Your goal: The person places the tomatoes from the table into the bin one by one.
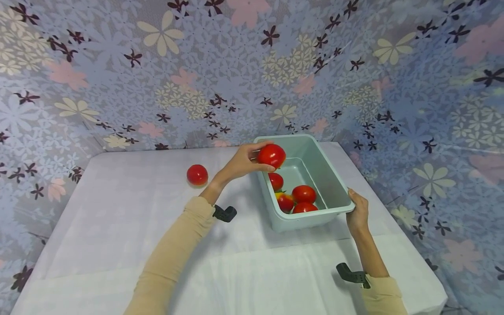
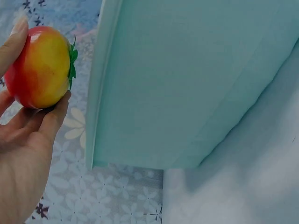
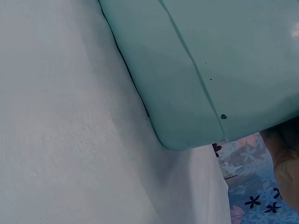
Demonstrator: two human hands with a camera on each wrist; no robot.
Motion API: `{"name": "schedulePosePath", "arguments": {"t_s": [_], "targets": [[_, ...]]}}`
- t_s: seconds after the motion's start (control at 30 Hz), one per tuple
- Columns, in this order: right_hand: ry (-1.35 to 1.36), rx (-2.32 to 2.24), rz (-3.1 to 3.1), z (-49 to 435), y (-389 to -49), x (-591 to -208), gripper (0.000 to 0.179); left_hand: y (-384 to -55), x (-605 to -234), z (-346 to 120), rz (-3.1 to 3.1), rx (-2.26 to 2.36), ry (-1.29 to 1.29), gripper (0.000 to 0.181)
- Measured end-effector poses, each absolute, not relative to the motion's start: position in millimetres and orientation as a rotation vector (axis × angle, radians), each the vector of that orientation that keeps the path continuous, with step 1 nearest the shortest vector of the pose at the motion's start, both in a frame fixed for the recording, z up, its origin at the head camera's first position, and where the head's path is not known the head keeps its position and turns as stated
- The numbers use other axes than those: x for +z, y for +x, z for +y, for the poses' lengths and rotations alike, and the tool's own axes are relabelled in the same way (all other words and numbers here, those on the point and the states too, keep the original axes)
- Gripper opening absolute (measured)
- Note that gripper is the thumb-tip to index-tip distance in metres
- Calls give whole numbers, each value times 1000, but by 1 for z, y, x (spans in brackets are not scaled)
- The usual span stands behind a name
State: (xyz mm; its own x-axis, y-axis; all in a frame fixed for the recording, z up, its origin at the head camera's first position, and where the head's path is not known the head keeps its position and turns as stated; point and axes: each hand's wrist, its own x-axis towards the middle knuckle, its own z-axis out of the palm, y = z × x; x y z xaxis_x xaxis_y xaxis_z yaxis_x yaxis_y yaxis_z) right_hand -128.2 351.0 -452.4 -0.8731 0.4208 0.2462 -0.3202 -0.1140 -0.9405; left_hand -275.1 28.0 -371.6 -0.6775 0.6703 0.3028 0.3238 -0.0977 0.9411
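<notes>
In the head view my left hand (image 1: 243, 162) grips a tomato (image 1: 271, 155) between thumb and fingers, over the left rim of a pale green plastic bin (image 1: 281, 224). The left wrist view shows that tomato (image 2: 44, 67) as red blending to yellow, with a green leafy top; the bin's outer wall (image 2: 187, 84) is beside it. Several more tomatoes (image 1: 304, 194) lie inside the bin toward its near left end. My right hand (image 1: 357, 211) holds the bin's rim at the near right corner, mostly out of sight in the right wrist view.
A single red tomato (image 1: 197, 175) lies on the white-covered table (image 1: 130, 210), left of the bin. Flowered cloth (image 1: 236, 78) hangs behind the table and along its right side. Each wrist carries a black camera mount (image 1: 225, 213).
</notes>
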Motion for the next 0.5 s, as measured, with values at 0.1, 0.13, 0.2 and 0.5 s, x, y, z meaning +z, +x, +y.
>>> {"name": "schedulePosePath", "arguments": {"t_s": [0.1,0.13,0.2,0.5], "targets": [[-100,2038,-1674,352,-128,-453,42,-276,-372,36,1894,1820,1114,68],[-94,2041,-1673,353,-127,-453,42,-276,-371,38,1893,1810,1114,68],[-78,2048,-1669,353,-127,-453,41,-276,-371,43,1893,1795,1108,68],[-50,2072,-1658,354,-128,-452,43,-274,-368,59,1932,1722,1136,71]]}}
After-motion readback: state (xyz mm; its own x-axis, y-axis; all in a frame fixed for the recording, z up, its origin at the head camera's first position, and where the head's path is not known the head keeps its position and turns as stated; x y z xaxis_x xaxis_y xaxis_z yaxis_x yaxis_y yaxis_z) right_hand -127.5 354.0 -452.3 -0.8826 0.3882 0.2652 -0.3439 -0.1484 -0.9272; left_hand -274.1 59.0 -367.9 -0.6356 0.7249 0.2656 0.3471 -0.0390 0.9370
